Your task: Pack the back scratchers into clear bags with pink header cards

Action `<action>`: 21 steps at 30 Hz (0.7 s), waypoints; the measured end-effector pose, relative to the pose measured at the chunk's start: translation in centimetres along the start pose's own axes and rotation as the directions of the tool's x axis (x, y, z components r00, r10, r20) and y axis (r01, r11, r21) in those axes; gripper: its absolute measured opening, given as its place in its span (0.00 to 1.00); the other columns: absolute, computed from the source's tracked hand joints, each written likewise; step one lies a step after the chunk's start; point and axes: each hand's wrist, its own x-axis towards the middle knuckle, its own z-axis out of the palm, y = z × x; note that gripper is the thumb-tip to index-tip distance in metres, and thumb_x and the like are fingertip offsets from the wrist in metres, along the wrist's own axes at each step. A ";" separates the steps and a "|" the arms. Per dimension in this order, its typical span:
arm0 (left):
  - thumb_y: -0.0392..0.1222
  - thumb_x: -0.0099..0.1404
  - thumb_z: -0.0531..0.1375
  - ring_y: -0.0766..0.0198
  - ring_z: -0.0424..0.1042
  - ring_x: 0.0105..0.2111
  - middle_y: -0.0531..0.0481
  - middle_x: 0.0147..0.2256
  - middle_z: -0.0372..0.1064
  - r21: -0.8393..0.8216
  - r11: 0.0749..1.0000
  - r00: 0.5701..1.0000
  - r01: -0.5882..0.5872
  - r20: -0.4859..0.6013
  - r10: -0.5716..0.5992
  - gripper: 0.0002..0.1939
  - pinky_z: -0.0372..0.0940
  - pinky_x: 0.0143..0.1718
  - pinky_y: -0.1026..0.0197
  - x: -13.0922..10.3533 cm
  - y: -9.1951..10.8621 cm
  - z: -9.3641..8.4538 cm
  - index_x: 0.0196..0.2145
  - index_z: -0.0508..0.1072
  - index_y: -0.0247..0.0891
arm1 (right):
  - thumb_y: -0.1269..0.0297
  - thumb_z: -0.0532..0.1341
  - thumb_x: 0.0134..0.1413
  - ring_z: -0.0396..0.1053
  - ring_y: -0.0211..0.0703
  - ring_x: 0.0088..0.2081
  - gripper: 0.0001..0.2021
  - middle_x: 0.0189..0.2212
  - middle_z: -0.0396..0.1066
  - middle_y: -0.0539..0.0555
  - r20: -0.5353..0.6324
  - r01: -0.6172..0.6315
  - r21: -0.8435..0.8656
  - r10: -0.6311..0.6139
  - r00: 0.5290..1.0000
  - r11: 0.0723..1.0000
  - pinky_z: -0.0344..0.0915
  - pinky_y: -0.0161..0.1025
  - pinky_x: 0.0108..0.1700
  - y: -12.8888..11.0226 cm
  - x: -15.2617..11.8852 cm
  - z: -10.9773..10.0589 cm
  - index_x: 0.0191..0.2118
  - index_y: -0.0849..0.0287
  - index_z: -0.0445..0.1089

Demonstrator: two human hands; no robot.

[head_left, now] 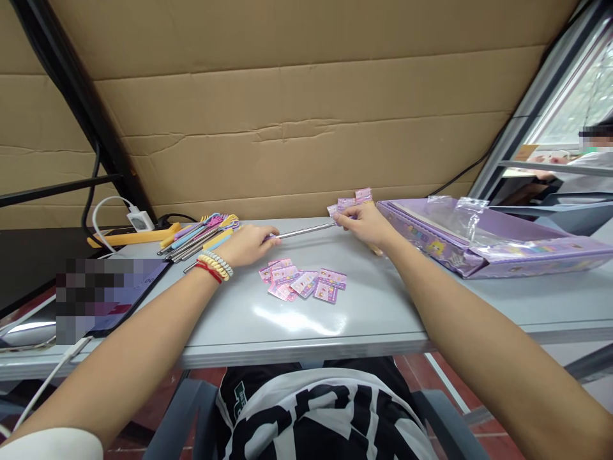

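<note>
A thin silver metal rod (pixel 306 230), which looks telescopic, runs level just above the grey table between my two hands. My left hand (pixel 249 245), with beaded bracelets at the wrist, pinches its left end. At the other end, the fingers of my right hand (pixel 368 223) are closed around the tip, whose shape they hide. Several small pink and purple cards (pixel 305 283) lie in a loose cluster in front of the rod. Beside my left hand is a pile of similar rods (pixel 191 243) with coloured handles. Small pink packets (pixel 347 204) lie behind my right hand.
An open purple box (pixel 479 243) with clear plastic in it stands at the right. At the left are a tablet (pixel 129 294), a white charger (pixel 140 220) with its cable, and a yellow-orange object (pixel 134 237). Cardboard (pixel 297 128) walls the back. Another person (pixel 587 163) is at far right.
</note>
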 end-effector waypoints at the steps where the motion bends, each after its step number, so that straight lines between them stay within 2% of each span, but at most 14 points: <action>1: 0.52 0.67 0.48 0.62 0.69 0.29 0.47 0.31 0.75 -0.001 1.000 1.000 0.021 0.004 -0.021 0.21 0.56 0.31 0.62 0.0 -0.3 0.0 0.42 0.74 0.37 | 0.47 0.56 0.50 0.54 0.34 0.22 0.21 0.16 0.60 0.47 -0.006 -0.026 0.005 0.026 1.000 1.000 0.50 0.35 0.27 0.0 0.0 0.0 0.20 0.61 0.66; 5: 0.59 0.66 0.46 0.61 0.67 0.26 0.46 0.27 0.73 0.025 0.995 0.995 0.101 -0.013 -0.101 0.27 0.53 0.27 0.61 0.0 -1.4 -0.5 0.32 0.76 0.37 | 0.46 0.59 0.47 0.54 0.34 0.22 0.21 0.16 0.60 0.47 -0.047 -0.135 0.052 0.138 0.989 0.989 0.50 0.34 0.26 0.1 0.0 -0.4 0.18 0.61 0.65; 9: 0.59 0.64 0.49 0.64 0.65 0.25 0.49 0.25 0.72 -0.038 0.994 0.993 0.103 -0.046 -0.104 0.25 0.53 0.26 0.63 -0.4 -1.7 -0.9 0.34 0.77 0.37 | 0.48 0.59 0.49 0.53 0.34 0.20 0.21 0.13 0.56 0.47 -0.071 -0.250 0.044 0.253 0.965 0.967 0.49 0.35 0.24 0.3 -0.1 -0.6 0.17 0.60 0.62; 13: 0.55 0.63 0.51 0.67 0.63 0.22 0.50 0.24 0.71 -0.150 0.989 0.995 -0.016 -0.095 0.002 0.23 0.54 0.26 0.64 -0.6 -0.3 -1.0 0.39 0.77 0.34 | 0.50 0.56 0.51 0.51 0.35 0.19 0.21 0.13 0.52 0.47 -0.121 -0.327 -0.060 0.319 0.940 0.943 0.49 0.36 0.24 1.0 0.2 -0.4 0.16 0.57 0.56; 15: 0.53 0.63 0.53 0.69 0.60 0.21 0.51 0.23 0.70 -0.190 0.981 0.993 -0.046 -0.115 0.024 0.23 0.53 0.25 0.64 -0.7 0.8 -1.0 0.40 0.78 0.33 | 0.48 0.56 0.51 0.53 0.36 0.19 0.22 0.13 0.54 0.48 -0.146 -0.371 -0.148 0.351 0.925 0.917 0.50 0.36 0.25 1.6 0.4 -0.4 0.16 0.57 0.56; 18: 0.50 0.62 0.53 0.70 0.57 0.19 0.52 0.21 0.69 -0.237 0.970 0.993 -0.056 -0.112 0.030 0.22 0.52 0.24 0.64 -0.8 2.1 -0.7 0.40 0.78 0.31 | 0.45 0.55 0.52 0.58 0.40 0.22 0.22 0.16 0.60 0.53 -0.148 -0.405 -0.270 0.378 0.914 0.873 0.53 0.37 0.26 2.5 0.7 -0.4 0.17 0.57 0.59; 21: 0.50 0.62 0.53 0.70 0.57 0.20 0.51 0.22 0.70 -0.299 0.954 0.996 -0.007 -0.082 -0.018 0.22 0.51 0.23 0.65 -0.7 2.7 -0.5 0.40 0.79 0.31 | 0.45 0.54 0.52 0.63 0.44 0.24 0.22 0.20 0.65 0.57 -0.155 -0.407 -0.342 0.376 0.913 0.847 0.55 0.37 0.27 2.6 0.7 -0.4 0.21 0.59 0.65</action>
